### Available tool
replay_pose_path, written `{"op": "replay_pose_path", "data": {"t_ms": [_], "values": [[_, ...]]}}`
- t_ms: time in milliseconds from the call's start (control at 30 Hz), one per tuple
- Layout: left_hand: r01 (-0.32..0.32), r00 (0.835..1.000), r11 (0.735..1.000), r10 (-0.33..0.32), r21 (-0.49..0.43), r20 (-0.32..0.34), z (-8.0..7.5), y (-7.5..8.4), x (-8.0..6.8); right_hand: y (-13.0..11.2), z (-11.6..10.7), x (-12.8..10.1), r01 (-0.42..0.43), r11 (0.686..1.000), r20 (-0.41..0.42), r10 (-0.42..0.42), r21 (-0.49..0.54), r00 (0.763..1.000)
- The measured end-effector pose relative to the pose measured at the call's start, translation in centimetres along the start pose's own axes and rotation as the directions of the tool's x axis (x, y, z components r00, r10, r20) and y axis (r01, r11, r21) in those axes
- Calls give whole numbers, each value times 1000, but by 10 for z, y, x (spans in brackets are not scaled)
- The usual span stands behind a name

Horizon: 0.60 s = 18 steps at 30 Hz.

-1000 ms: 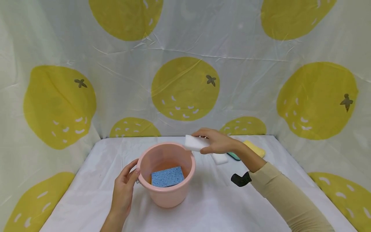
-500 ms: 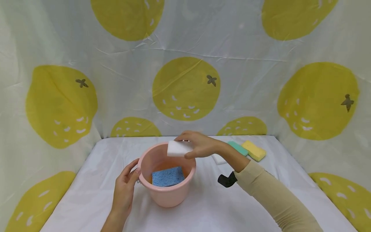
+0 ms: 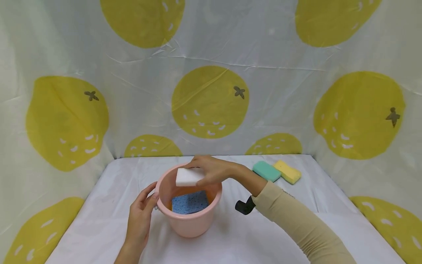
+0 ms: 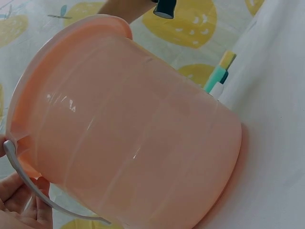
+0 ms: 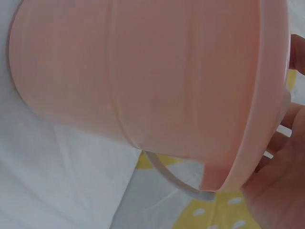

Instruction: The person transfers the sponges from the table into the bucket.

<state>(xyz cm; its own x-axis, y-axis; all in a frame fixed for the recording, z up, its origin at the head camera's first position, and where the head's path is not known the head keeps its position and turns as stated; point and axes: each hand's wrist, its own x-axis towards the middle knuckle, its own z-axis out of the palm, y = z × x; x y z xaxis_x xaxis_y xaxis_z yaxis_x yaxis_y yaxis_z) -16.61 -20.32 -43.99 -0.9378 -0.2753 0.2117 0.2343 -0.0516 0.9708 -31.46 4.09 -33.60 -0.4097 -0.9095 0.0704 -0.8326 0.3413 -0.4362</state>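
Note:
A pink bucket [image 3: 191, 223] stands upright on the white cloth, with a blue sponge [image 3: 188, 203] lying inside it. My left hand [image 3: 141, 212] grips the left side of the rim, thumb over the edge; the left wrist view shows its fingers [image 4: 40, 205] beside the grey handle [image 4: 47, 200]. In my right hand [image 3: 211, 169] is a white sponge block [image 3: 188, 177], pinched between thumb and fingers over the bucket's mouth. The block overlaps the far inner wall in the head view. In the right wrist view, the bucket's wall hides this block.
A green sponge [image 3: 267, 171] and a yellow sponge [image 3: 287, 171] lie side by side at the back right. Close to them, a small white piece [image 4: 217, 89] shows past the bucket in the left wrist view. A lemon-print curtain [image 3: 280, 110] encloses the back and sides.
My right hand has moved left with the white sponge block, from the bucket's right rim to over its mouth, and lower. The left hand has kept its grip on the rim.

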Motion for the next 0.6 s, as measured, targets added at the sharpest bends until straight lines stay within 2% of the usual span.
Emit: {"op": "replay_pose_path", "data": {"t_ms": [133,400,600], "values": [[-6,1000,1000,6,-4,8,0,-1,1,0,1,4,2,1000,-2,-2,-15,1000],[-21,1000,1000,21,3,6,-1,-1,1,-4,4,9,-14,1000,22,14,17,1000],[-35,999,999,36,-9,14,-2,-2,1,-4,0,7,4,999,31,-6,42,1000]]}}
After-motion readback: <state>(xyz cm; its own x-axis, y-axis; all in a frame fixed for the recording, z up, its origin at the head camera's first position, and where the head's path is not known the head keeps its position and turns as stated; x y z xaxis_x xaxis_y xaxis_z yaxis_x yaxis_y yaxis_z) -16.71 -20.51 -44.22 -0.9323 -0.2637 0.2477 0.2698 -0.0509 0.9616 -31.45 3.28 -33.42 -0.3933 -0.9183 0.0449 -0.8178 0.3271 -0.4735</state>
